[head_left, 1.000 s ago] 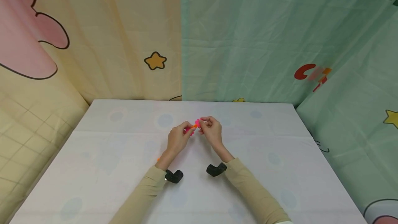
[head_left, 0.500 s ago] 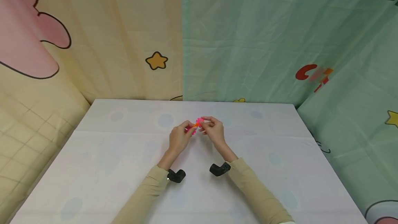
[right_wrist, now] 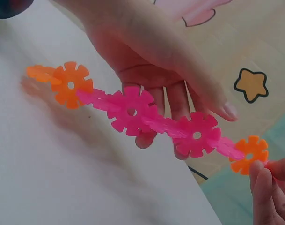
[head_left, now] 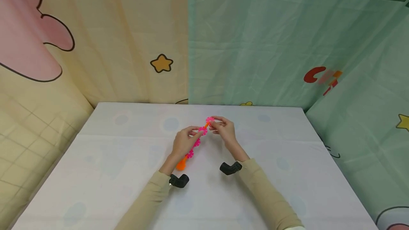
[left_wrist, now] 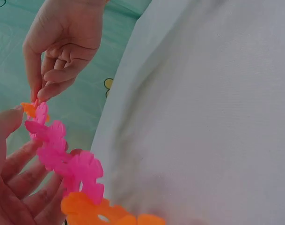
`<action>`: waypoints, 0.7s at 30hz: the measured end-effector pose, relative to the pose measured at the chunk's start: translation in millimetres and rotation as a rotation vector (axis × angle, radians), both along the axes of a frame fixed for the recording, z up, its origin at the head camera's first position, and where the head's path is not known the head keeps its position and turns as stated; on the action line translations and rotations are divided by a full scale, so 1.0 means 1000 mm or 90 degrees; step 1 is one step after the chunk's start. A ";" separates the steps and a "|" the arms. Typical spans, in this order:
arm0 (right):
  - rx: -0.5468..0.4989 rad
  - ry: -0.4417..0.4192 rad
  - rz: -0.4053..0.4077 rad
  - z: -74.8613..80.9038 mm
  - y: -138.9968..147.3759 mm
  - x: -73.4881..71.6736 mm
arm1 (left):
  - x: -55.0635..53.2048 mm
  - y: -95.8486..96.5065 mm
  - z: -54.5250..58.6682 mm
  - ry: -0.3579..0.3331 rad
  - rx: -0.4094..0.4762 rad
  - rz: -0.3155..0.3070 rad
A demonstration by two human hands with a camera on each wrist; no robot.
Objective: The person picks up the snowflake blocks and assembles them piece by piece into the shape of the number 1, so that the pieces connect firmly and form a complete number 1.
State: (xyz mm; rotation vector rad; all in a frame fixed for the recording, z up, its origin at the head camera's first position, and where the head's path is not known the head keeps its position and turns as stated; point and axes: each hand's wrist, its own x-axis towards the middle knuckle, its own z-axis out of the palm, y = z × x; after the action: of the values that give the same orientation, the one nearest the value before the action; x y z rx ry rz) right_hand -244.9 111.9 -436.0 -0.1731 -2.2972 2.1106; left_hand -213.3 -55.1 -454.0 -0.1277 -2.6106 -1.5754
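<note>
A chain of interlocked snowflake discs (right_wrist: 132, 111), mostly pink with orange ones towards both ends, stretches between my hands. My right hand (head_left: 225, 129) pinches its far end, close to an orange disc (right_wrist: 249, 155); the end piece is mostly hidden by the fingertips. The left hand (head_left: 185, 142) lies along the middle of the chain. Its fingers (right_wrist: 179, 145) extend behind the pink discs (left_wrist: 86, 173), and the thumb stands apart from them in the right wrist view. The chain's near end, with orange discs (head_left: 181, 164), reaches back beside the left wrist.
A white cloth-covered table (head_left: 268, 194) lies under both hands. Patterned curtains (head_left: 249, 45) hang behind and beside it. A black wrist camera (head_left: 230, 168) sits on the right wrist, another black camera (head_left: 179, 181) on the left.
My right hand has moved slightly up and right with the chain's end. The left hand has loosened from its pinch, and more of the chain shows alongside it.
</note>
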 end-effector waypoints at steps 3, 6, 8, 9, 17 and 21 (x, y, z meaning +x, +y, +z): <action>-0.002 -0.005 -0.012 -0.006 0.006 -0.008 | 0.003 -0.003 0.000 -0.031 0.017 -0.013; 0.000 -0.016 -0.021 -0.008 0.010 -0.011 | 0.004 -0.006 -0.002 -0.068 0.026 -0.031; -0.004 -0.025 -0.024 -0.008 0.013 -0.013 | 0.005 -0.008 -0.004 -0.101 0.035 -0.043; -0.008 -0.029 -0.025 -0.008 0.014 -0.014 | 0.006 -0.009 -0.005 -0.113 0.036 -0.049; -0.044 -0.034 -0.032 -0.010 0.018 -0.017 | 0.007 -0.010 -0.009 -0.157 0.086 -0.075; -0.040 -0.025 -0.033 -0.012 0.015 -0.017 | 0.008 -0.006 -0.011 -0.165 0.112 -0.105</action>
State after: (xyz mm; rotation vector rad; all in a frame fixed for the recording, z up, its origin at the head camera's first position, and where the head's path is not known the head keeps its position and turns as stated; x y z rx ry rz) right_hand -261.8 126.7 -448.3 -0.2743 -2.2217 2.1753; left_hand -205.7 -61.0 -465.3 -0.1386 -2.6909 -1.9930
